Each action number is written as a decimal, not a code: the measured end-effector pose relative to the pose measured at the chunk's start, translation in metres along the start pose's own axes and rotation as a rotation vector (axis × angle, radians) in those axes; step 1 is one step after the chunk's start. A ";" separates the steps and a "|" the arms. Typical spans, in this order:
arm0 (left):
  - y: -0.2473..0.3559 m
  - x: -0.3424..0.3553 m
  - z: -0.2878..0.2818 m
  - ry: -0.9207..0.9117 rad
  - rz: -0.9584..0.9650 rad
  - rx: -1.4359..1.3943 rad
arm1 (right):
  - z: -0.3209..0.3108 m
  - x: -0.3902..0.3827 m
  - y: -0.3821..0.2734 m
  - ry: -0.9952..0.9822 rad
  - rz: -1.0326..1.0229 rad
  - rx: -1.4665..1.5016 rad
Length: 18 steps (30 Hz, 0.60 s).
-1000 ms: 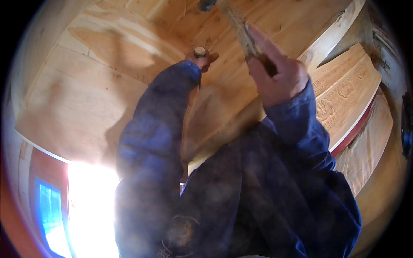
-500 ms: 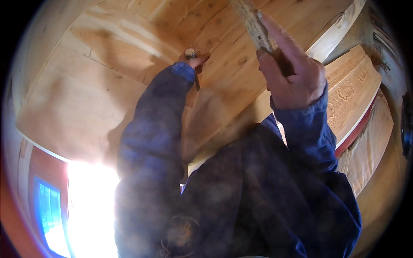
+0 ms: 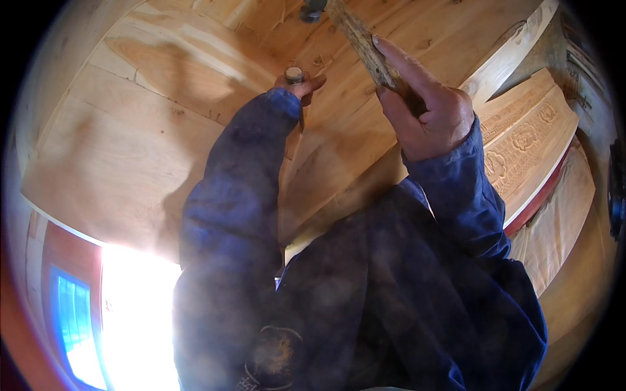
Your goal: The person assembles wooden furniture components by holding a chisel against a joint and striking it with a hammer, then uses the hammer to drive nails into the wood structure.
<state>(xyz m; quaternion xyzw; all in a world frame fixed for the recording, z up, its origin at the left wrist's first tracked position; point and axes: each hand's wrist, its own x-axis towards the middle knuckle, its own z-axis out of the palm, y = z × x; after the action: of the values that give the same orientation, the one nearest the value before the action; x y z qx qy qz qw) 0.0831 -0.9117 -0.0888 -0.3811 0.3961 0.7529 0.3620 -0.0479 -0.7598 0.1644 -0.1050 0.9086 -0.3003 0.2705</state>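
My left hand (image 3: 309, 87) is wrapped around the handle of what looks like a chisel (image 3: 295, 74), whose round end with a metal ring points up out of the fist. Below the hand, the tool's lower part is mostly hidden by my sleeve. It stands over a large pale wooden panel (image 3: 156, 143). To the right, my right hand (image 3: 435, 120) grips the rough wooden handle of a hammer (image 3: 365, 47), with the index finger stretched along it. The dark hammer head (image 3: 313, 9) shows at the top edge, apart from the chisel.
Carved wooden panels (image 3: 515, 140) with raised ornament lean at the right, above a red strip and a plain board (image 3: 554, 228). Bright light comes through an opening (image 3: 137, 313) at the lower left, beside a blue-lit window (image 3: 77, 326). A pale board edge (image 3: 512, 55) runs at the upper right.
My right hand has moved a little left with the hammer, and the hammer head has come into view at the top. My left hand has shifted only slightly.
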 end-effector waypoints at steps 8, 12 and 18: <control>-0.007 0.005 -0.005 -0.038 0.031 -0.007 | 0.003 0.003 -0.002 -0.006 0.002 0.006; -0.007 0.002 0.010 0.050 0.005 0.146 | 0.000 0.004 -0.007 -0.002 0.035 0.009; -0.028 0.023 0.007 0.106 -0.102 -0.060 | 0.030 -0.014 0.014 -0.172 0.016 -0.110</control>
<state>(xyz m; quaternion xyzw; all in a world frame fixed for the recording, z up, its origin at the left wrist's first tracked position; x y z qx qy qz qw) 0.0941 -0.8885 -0.1152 -0.4506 0.3722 0.7238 0.3668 -0.0196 -0.7581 0.1415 -0.1376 0.8979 -0.2377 0.3439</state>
